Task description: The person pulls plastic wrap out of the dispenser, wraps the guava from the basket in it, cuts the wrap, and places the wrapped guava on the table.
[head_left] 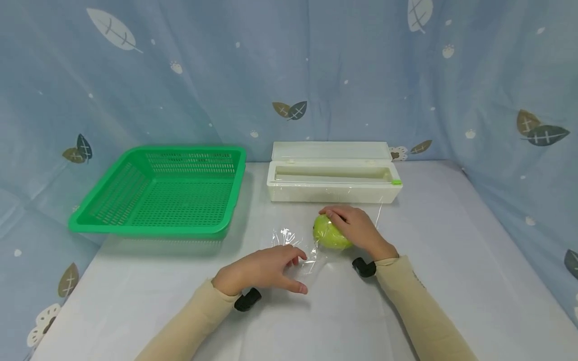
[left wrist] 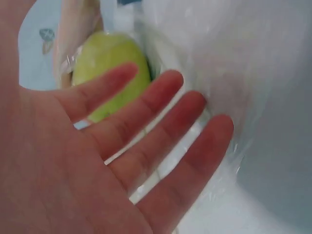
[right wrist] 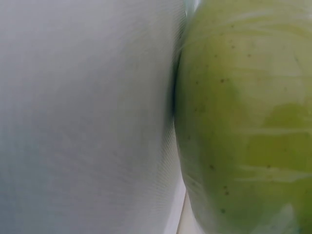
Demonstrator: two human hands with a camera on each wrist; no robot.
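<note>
A speckled yellow-green fruit (head_left: 328,234) sits on the white table wrapped in clear cling film (right wrist: 273,130). My right hand (head_left: 358,228) holds it from above and the right, fingers curled over its top. Loose film (head_left: 308,261) spreads from the fruit to the left. Beside that film is my left hand (head_left: 266,268), fingers spread and thumb apart, holding nothing. In the left wrist view, its fingers (left wrist: 165,122) lie in front of the fruit (left wrist: 109,58) and the blurred film.
A white cling film dispenser box (head_left: 334,192) stands behind the fruit with its lid raised. To the back left is a green plastic basket (head_left: 180,203). A blue leaf-print curtain (head_left: 217,75) hangs behind the table.
</note>
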